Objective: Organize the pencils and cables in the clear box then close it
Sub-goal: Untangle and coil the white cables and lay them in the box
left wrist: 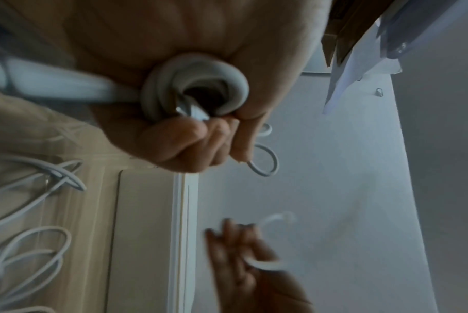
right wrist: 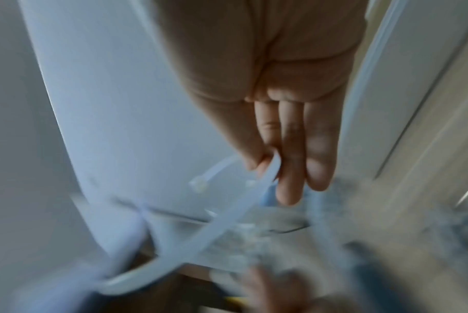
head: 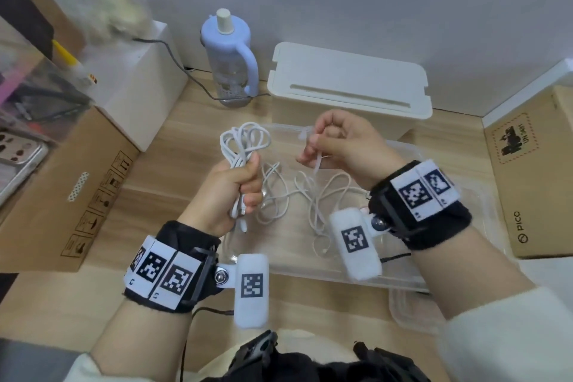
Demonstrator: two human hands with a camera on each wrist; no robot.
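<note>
Item: coil (head: pixel 240 146), white cable, gathered in loops. Location: raised above the near left of the box (head: pixel 412 161), not yet in it. My left hand (head: pixel 228 192) is fisted round the waist of the loops, thumb up against them; the left wrist view shows turns of cable and a plug end bunched inside the curled fingers (left wrist: pixel 200 146).

Item: tie (head: pixel 316 149), thin translucent strip. Location: pinched by my right hand (head: pixel 344 146), thumb against fingers, one end rising past the knuckles, the other hanging below. The right wrist view shows the strip (right wrist: pixel 257 186) leaving the fingertips, other fingers loosely extended; much blur there.

Item: loose cables (head: pixel 297 198), white, tangled. Location: on the floor of the clear box, under both hands.

Item: pencils. None that I can make out.

Step in hand, as I judge it: binding the coil. To do it well I would keep the fist tight so the loops do not spring, pass the tie round the waist just beside my thumb, feed the tail through the head and cinch it snug without crushing the cable. Then the bundle goes flat into one corner, clear of the tangle

Item: lid. Possibly the clear edge (head: pixel 412 313) near my right forearm; uncertain
</note>
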